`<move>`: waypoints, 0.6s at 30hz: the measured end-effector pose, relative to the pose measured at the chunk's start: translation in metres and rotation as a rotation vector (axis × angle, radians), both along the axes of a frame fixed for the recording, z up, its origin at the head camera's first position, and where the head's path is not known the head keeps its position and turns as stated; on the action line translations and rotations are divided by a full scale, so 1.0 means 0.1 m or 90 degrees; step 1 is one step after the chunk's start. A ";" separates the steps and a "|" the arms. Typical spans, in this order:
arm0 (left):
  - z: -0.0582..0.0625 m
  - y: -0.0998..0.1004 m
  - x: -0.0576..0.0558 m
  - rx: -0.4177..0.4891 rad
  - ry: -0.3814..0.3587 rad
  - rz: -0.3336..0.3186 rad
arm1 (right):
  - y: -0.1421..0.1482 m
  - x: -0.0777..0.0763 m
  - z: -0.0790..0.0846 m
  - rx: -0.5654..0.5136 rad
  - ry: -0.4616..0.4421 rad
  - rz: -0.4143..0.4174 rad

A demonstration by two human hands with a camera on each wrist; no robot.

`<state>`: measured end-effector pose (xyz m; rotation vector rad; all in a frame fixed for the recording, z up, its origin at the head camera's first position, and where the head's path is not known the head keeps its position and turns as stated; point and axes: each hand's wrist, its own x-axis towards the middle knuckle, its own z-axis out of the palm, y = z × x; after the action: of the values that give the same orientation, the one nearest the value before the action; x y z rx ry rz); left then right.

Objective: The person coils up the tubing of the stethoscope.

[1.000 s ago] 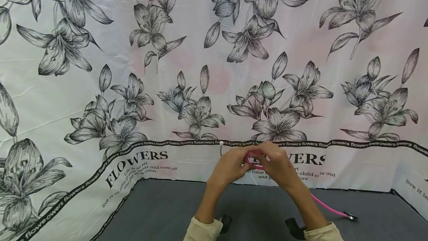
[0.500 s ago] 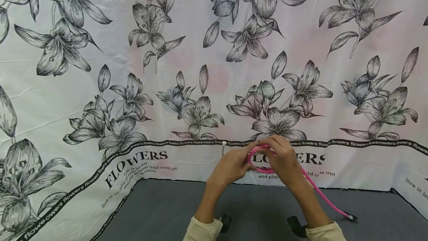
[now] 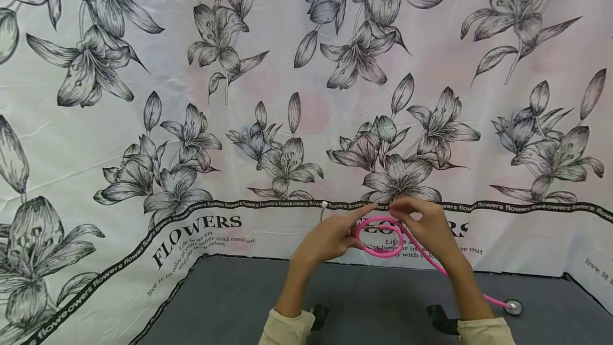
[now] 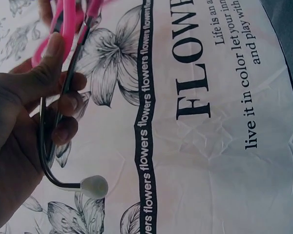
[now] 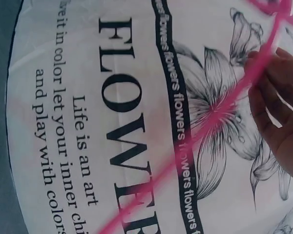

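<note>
A stethoscope with pink tubing (image 3: pixel 383 253) is held up above the table's far edge, its tube wound into a loop. My left hand (image 3: pixel 323 241) grips its metal ear tubes and the side of the loop; in the left wrist view the thumb lies on the pink tube, and a white eartip (image 4: pixel 94 186) sticks out below the fingers. My right hand (image 3: pixel 433 228) pinches the tubing at the loop's upper right, fingertips on the pink line in the right wrist view. From there the tube runs down behind the right forearm to the round metal chest piece (image 3: pixel 514 307), low at right.
The dark grey tabletop (image 3: pixel 230 302) spreads below the hands. Behind it hangs a white curtain (image 3: pixel 278 73) printed with lilies and lettering. Black wrist mounts (image 3: pixel 441 321) sit by both sleeves.
My right hand has moved right, away from the left, drawing the tubing along. The pink loop shows wider, and the chest piece has turned its round face to view. The left hand has barely moved.
</note>
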<state>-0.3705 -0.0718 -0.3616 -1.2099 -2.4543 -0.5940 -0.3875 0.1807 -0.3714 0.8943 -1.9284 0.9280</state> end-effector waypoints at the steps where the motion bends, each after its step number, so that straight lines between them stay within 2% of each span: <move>1: 0.00 -0.01 0.00 0.004 0.000 -0.012 | 0.02 -0.01 0.00 0.002 -0.007 -0.001; 5: 0.00 -0.02 -0.01 0.022 0.002 -0.045 | 0.04 -0.05 -0.03 0.039 -0.025 0.016; 9: 0.00 -0.04 -0.01 0.045 -0.008 -0.048 | 0.01 -0.08 -0.06 0.063 -0.039 0.023; 13: 0.00 -0.06 0.00 0.080 -0.023 -0.032 | -0.03 -0.08 -0.09 0.035 -0.062 0.025; 18: 0.01 -0.06 0.00 0.113 -0.044 -0.028 | -0.05 -0.08 -0.08 -0.001 -0.083 0.064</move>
<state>-0.3708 -0.0774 -0.3608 -1.1935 -2.3769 -0.8607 -0.3957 0.1760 -0.3793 0.9567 -2.0070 1.0706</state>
